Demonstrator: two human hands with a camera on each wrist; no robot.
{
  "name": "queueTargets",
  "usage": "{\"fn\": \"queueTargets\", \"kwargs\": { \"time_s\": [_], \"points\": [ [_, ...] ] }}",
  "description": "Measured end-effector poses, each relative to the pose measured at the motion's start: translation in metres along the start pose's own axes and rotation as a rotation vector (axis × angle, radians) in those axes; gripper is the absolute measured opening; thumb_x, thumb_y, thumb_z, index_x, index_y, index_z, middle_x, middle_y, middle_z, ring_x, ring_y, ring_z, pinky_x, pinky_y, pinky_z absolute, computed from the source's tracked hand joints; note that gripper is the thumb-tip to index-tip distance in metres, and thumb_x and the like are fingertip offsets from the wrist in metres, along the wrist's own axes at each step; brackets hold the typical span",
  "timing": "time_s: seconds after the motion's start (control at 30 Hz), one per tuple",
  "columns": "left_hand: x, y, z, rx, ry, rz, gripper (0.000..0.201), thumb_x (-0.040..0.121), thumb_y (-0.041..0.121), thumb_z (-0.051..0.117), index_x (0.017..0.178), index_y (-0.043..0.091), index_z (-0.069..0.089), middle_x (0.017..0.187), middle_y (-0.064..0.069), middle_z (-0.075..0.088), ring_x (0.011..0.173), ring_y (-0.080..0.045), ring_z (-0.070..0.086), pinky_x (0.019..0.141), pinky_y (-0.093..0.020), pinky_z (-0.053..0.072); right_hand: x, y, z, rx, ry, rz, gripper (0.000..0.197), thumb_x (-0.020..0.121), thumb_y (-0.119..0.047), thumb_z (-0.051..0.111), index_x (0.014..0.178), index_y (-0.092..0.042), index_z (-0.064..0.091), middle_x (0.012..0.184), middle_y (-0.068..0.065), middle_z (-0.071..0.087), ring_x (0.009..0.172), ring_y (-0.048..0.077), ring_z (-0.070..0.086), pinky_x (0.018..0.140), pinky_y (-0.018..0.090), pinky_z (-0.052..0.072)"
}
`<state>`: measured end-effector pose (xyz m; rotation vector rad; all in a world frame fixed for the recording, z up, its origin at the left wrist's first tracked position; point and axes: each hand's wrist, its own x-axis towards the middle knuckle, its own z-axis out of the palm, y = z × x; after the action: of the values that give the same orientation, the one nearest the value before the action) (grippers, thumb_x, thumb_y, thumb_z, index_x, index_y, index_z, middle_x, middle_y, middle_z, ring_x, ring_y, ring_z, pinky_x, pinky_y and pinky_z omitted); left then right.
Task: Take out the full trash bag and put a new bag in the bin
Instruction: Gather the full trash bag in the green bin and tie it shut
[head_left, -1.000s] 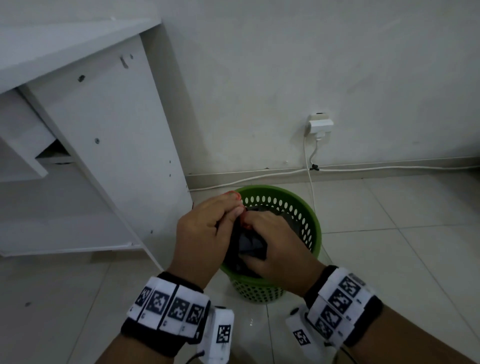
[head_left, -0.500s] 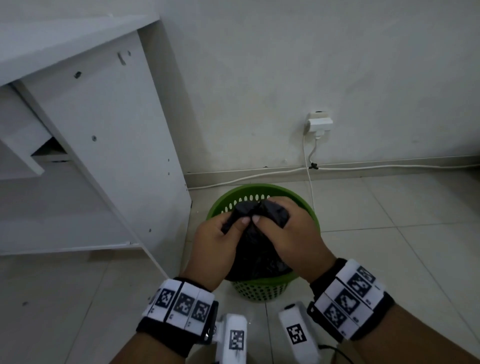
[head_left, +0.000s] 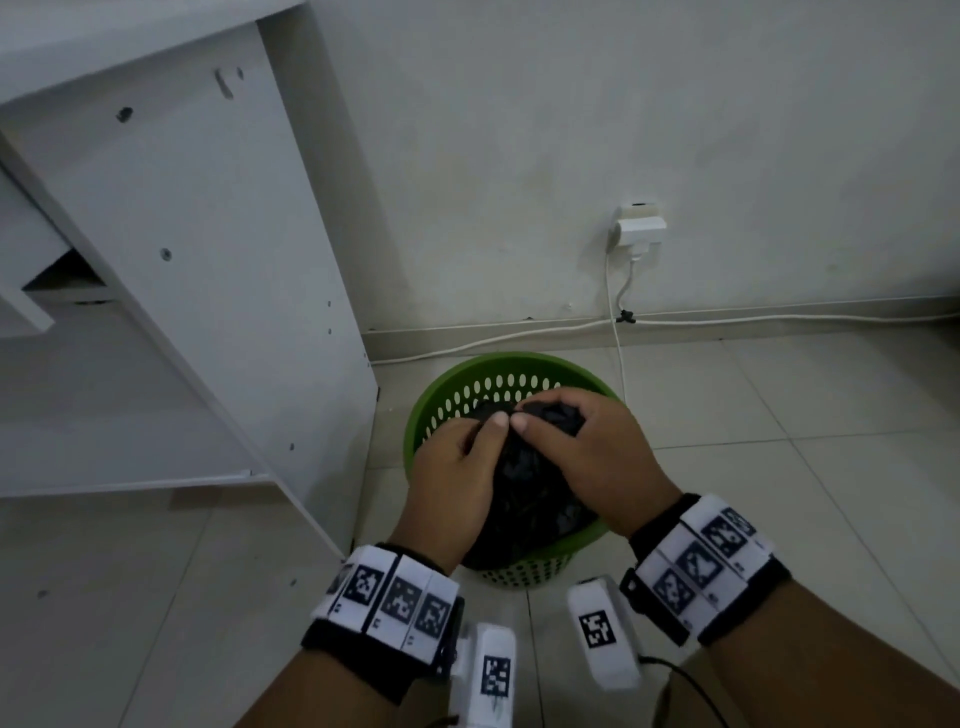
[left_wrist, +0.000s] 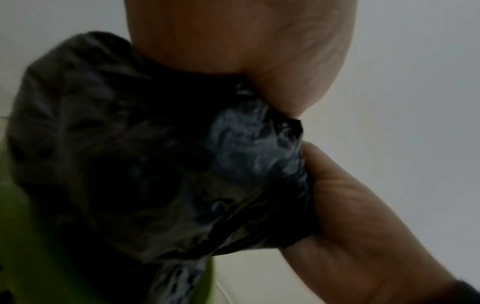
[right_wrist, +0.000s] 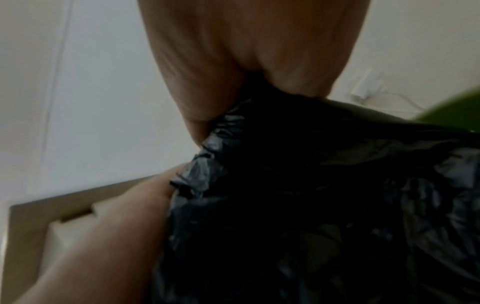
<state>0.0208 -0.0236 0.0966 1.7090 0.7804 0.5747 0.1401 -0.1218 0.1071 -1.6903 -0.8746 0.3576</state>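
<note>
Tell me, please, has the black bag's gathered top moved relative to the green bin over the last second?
Yes. The black bag's gathered top, gripped by the left hand and right hand, has risen from inside the green bin to above its rim.

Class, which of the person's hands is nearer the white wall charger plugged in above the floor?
Right. The right hand grips the black plastic bag on the white wall charger's side; the left hand grips it farther away, toward the cabinet.

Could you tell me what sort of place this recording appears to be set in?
Probably a plain room in a home or small office: a tiled floor, a white desk panel, a wall socket with a plugged-in cable, and a green bin holding a black trash bag.
</note>
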Motion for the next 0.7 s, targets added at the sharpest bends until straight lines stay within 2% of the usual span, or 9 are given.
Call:
{"fn": "queueTargets", "kwargs": {
  "time_s": [0.07,0.13,0.17,0.27,0.33,0.43,0.5,0.6,0.7],
  "points": [
    [-0.004,-0.011,0.001,0.004,0.043,0.132,0.024,0.096,0.046,0.062,0.107,0.026,0.068,0.105,0.01,0.07,0.1,-0.004,0.067,0.086,-0.029,0.057,0.004,-0.004,0.002,0.277,0.018,0.24,0.014,0.086,-0.02,0.075,0.091,-0.008,0.077,0.085,0.007,0.077,0.082,0.02,0.074,0.07,0.029,0.06],
    [-0.008,-0.021,0.003,-0.037,-0.012,0.194,0.035,0.093,0.041,0.067,0.126,0.029,0.061,0.118,0.015,0.067,0.109,0.002,0.063,0.091,-0.02,0.054,0.009,-0.004,0.004,0.467,0.012,0.47,0.021,0.087,-0.022,0.074,0.093,-0.002,0.075,0.089,0.019,0.076,0.085,0.035,0.074,0.073,0.043,0.062],
    [-0.009,-0.024,0.004,-0.04,-0.06,0.209,0.039,0.093,0.038,0.068,0.13,0.03,0.06,0.121,0.016,0.067,0.112,0.003,0.063,0.093,-0.018,0.053,0.011,-0.004,0.005,0.507,-0.018,0.576,0.024,0.087,-0.024,0.074,0.095,-0.001,0.074,0.091,0.021,0.076,0.086,0.038,0.074,0.074,0.046,0.062],
    [-0.005,-0.031,0.006,0.069,-0.066,0.231,0.025,0.094,0.03,0.069,0.119,0.032,0.066,0.11,0.018,0.071,0.101,0.008,0.064,0.086,-0.012,0.052,0.013,0.001,0.008,0.555,-0.106,0.723,0.025,0.089,-0.029,0.071,0.096,-0.005,0.075,0.092,0.021,0.076,0.087,0.039,0.073,0.074,0.048,0.061],
    [0.001,-0.033,0.006,0.094,-0.012,0.201,0.012,0.095,0.028,0.067,0.102,0.036,0.07,0.096,0.02,0.072,0.091,0.008,0.066,0.078,-0.014,0.052,0.012,0.009,0.015,0.446,-0.074,0.615,0.024,0.091,-0.034,0.067,0.093,-0.013,0.076,0.092,0.013,0.077,0.09,0.033,0.074,0.077,0.041,0.061],
    [0.01,-0.038,0.007,-0.072,-0.007,0.029,0.012,0.097,0.03,0.065,0.092,0.031,0.076,0.09,0.008,0.078,0.088,-0.008,0.073,0.081,-0.033,0.059,0.004,0.025,0.017,-0.057,-0.009,0.122,0.031,0.088,-0.05,0.062,0.103,-0.025,0.072,0.106,-0.007,0.069,0.102,0.007,0.063,0.093,0.023,0.05],
    [0.016,-0.04,0.007,-0.195,-0.045,-0.114,0.018,0.096,0.035,0.065,0.092,0.024,0.08,0.093,0.0,0.08,0.092,-0.022,0.075,0.087,-0.048,0.059,-0.003,0.033,0.015,-0.256,-0.067,-0.144,0.05,0.081,-0.054,0.066,0.12,-0.023,0.063,0.122,-0.006,0.055,0.115,0.003,0.051,0.102,0.014,0.038],
    [0.022,-0.039,0.009,-0.346,-0.089,-0.272,0.018,0.096,0.031,0.066,0.095,0.021,0.081,0.098,-0.01,0.079,0.097,-0.031,0.075,0.094,-0.058,0.056,-0.01,0.049,0.014,-0.292,-0.164,-0.223,0.059,0.079,-0.041,0.077,0.13,-0.02,0.057,0.126,-0.005,0.055,0.119,0.002,0.049,0.104,0.012,0.036],
    [0.024,-0.037,0.012,-0.376,-0.12,-0.348,0.02,0.097,0.034,0.064,0.1,0.02,0.079,0.1,-0.008,0.079,0.097,-0.028,0.075,0.094,-0.054,0.057,-0.005,0.055,0.015,-0.185,-0.088,-0.119,0.039,0.082,-0.029,0.078,0.12,-0.023,0.067,0.114,-0.015,0.066,0.108,-0.006,0.059,0.095,0.011,0.043]
  ]
}}
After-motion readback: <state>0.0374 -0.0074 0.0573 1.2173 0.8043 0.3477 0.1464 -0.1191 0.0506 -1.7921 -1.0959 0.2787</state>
